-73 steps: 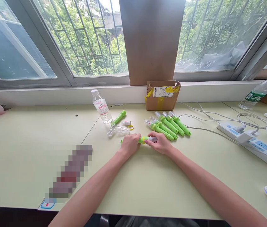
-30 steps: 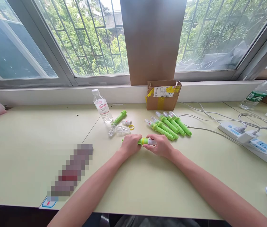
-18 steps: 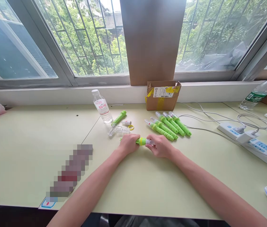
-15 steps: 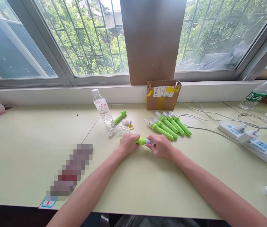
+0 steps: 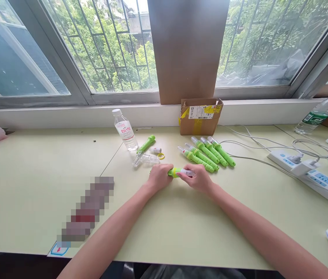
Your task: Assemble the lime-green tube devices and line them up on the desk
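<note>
Between both hands lies a green plastic stick with a yellow ring and a clear tip, held sideways above the table. My left hand is wrapped round its green handle, hiding most of it. The fingers of my right hand close on the clear end. Just beyond my left hand are a loose yellow ring, a small white cylinder part, clear tip covers and another green stick. Several green sticks with clear tips lie side by side past my right hand.
A water bottle stands behind the loose parts, with an open cardboard box by the window wall. At right are a power strip, cables and a second bottle. A blurred-out flat patch lies at left.
My right hand's fingers have shifted slightly on the clear end, and more of the tip shows past them. My left hand has moved very slightly right.
</note>
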Tool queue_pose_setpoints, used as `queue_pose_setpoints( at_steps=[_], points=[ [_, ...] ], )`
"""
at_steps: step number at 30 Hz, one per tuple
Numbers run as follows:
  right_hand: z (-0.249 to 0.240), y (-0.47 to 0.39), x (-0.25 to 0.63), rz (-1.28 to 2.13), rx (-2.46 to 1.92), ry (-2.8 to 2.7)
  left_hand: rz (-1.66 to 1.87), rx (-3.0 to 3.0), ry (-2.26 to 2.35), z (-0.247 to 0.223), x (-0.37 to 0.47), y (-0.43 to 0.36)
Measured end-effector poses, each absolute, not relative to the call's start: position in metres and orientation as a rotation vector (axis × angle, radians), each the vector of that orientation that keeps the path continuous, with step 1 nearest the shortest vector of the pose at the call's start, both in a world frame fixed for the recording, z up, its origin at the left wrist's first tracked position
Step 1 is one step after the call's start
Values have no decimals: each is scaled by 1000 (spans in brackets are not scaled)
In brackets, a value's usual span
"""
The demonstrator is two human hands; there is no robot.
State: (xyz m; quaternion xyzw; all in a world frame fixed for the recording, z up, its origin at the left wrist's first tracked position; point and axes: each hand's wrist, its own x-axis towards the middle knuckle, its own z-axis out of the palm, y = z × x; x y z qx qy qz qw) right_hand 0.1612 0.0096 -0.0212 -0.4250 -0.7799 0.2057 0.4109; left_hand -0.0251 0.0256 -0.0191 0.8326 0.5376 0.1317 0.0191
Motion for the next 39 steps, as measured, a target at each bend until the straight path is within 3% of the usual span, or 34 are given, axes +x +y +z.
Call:
queue_pose_setpoints(
  at_steps=[11, 20, 26, 33, 39],
  points=[
    [-16, -4, 151, 677, -1007, -1669, 786, 2393, 1481, -18, -14, 21],
    [-33, -8, 138, 714, -978, -2028, 1239, 1808, 1230, -4, -4, 16],
    [-32, -3, 142, 629, -945, -2075, 1347, 1675, 1236, -1, -3, 15],
    [-37, 11, 135, 436, -1208, -2078, 1432, 1470, 1331, -9, -10, 24],
    [-28, 12, 125, 147, -1261, -2403, 1478, 1436, 1382, -7, -16, 27]
  ],
)
